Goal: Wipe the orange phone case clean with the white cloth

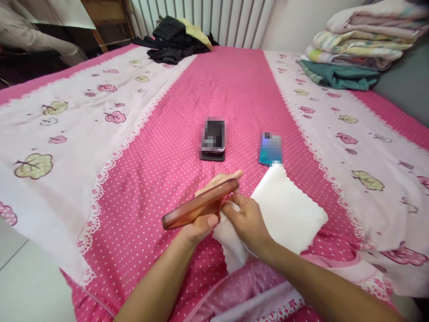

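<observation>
Wipe looks midway: left grip (pixel 197 229) closed round amber case (pixel 194 208), right grip (pixel 250 219) pinching white cloth (pixel 233 244), far phones (pixel 213 138) untouched

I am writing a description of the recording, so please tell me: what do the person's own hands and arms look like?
The left hand and right hand are ungloved. Both forearms are bare, without visible sleeves, watch or bracelet. Some fingers are hidden, so rings cannot be ruled out.
</observation>
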`<state>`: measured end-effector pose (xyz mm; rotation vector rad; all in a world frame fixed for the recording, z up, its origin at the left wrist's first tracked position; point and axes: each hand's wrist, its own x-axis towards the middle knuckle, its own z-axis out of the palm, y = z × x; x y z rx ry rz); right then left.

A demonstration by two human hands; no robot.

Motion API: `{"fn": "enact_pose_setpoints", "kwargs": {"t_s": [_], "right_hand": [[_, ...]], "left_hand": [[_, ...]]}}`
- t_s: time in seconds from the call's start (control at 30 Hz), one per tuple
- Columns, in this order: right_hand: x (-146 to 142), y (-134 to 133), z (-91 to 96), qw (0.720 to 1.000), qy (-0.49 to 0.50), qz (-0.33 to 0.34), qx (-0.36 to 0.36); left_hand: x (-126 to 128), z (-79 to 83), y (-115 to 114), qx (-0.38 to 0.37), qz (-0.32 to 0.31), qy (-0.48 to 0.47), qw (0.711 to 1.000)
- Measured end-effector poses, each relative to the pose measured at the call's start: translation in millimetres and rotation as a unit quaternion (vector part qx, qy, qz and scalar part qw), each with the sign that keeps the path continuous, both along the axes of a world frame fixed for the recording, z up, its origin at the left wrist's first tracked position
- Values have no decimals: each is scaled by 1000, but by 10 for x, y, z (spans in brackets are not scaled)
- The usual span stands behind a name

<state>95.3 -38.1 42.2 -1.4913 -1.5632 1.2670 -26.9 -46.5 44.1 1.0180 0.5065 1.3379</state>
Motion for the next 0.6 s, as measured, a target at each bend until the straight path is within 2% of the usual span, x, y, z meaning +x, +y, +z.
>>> {"fn": "enact_pose_setpoints", "kwargs": {"t_s": [0.13,0.27,0.4,0.5,0.6], "right_hand": [[22,21,-29,1000,18,-13,-5],[36,32,-2,992,112,-62,-6],[56,51,86,965,219,-128,-65],[65,42,122,954,261,-118,-91],[70,13,117,956,264,-94,-83]], "left_hand": [[8,33,50,16,-28,-76,997],[-36,114,134,34,31,-131,990],[-108,198,170,44,84,-145,985],[-153,225,170,60,108,-136,983],[-180,216,163,78,98,-111,986]]}}
